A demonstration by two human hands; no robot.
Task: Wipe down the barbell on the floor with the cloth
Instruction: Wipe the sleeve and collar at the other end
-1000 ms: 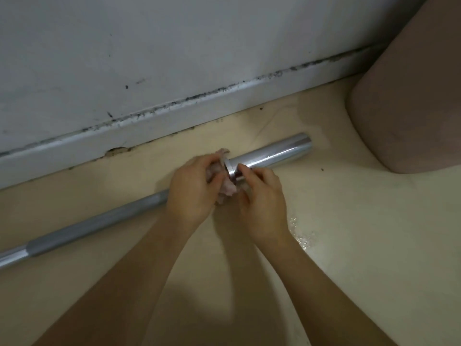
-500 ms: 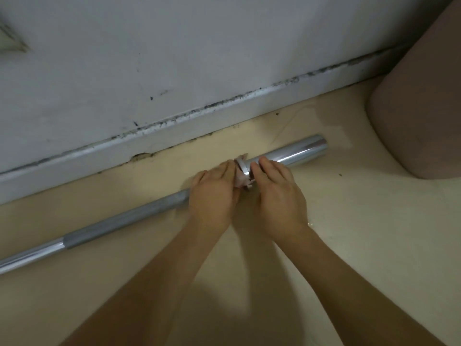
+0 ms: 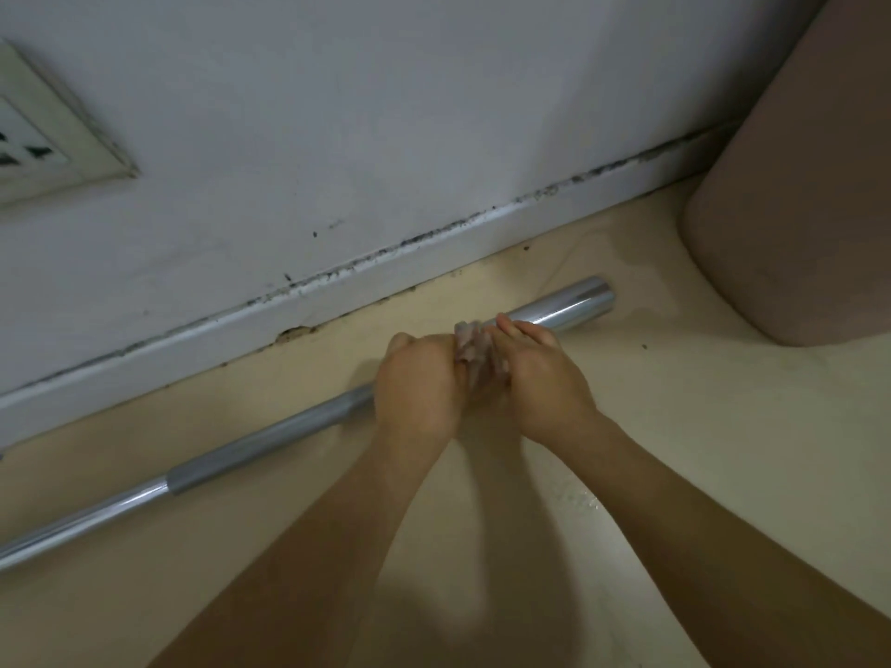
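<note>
On the floor (image 3: 723,450), close along the skirting board (image 3: 337,301) at its far edge, the barbell (image 3: 270,438) is lying flat and running from the near left up toward the far right, where its polished sleeve end is stopping short of a pinkish upholstered piece (image 3: 795,209) in the far right corner. I am seeing both hands meeting on the bar at the junction where the dull grey grip section is giving way to the shiny sleeve. The cloth (image 3: 470,347), a small pale bunched rag, is sitting between them, wrapped against the metal. The left hand (image 3: 419,383) is closing into a fist round the bar and the near part of the cloth; I am judging that this is bracing the bar so it is not rolling toward the wall. The right hand (image 3: 540,373) is curling over the sleeve side with its fingers (image 3: 511,327) pressing the cloth down onto the steel, a grip that looks suited to scrubbing round the collar, where grime tends to gather. I am judging the work as partway along: the long stretch toward the near left edge is not under the cloth now. A wet-looking patch (image 3: 578,499) is glistening on the floor by the right forearm. A wall socket (image 3: 53,147) is showing at the upper left.
</note>
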